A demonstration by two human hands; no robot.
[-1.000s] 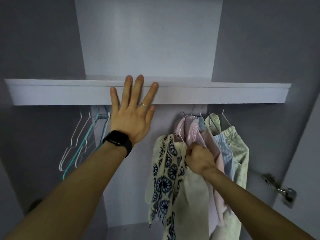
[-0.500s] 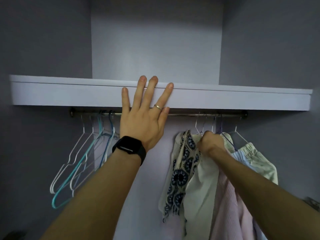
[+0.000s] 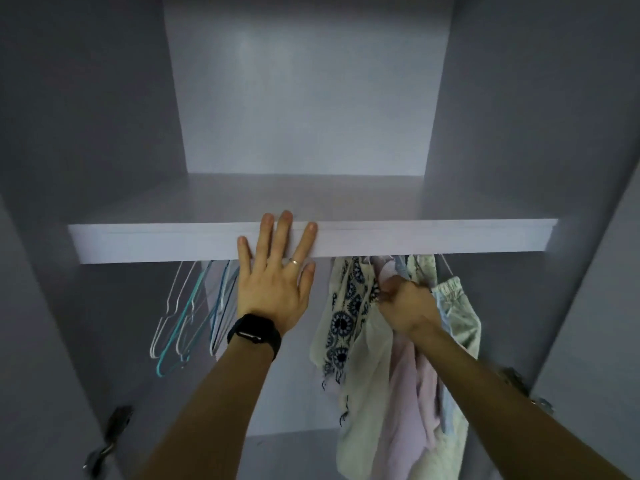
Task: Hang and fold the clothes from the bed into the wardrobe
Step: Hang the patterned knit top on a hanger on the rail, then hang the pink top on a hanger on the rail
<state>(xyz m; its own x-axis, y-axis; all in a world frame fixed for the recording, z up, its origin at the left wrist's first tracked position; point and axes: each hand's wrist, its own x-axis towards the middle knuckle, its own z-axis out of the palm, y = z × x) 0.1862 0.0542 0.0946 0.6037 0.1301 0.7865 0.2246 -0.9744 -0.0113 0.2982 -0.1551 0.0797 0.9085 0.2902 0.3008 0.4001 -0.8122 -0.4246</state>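
Left hand (image 3: 273, 289), fingers spread, is bracing on the shelf (image 3: 450, 237); right hand (image 3: 407, 308) is clutching the patterned garment (image 3: 341, 323), whose hook, hidden behind the shelf, may be slipping loose.

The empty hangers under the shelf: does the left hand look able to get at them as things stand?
Probably yes. The left hand lies open against the shelf edge and holds nothing. The empty hangers hang just below and beside it, with nothing between them.

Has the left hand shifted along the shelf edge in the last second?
No. The left hand still lies flat on the shelf, fingertips at its top lip, left of centre as before.
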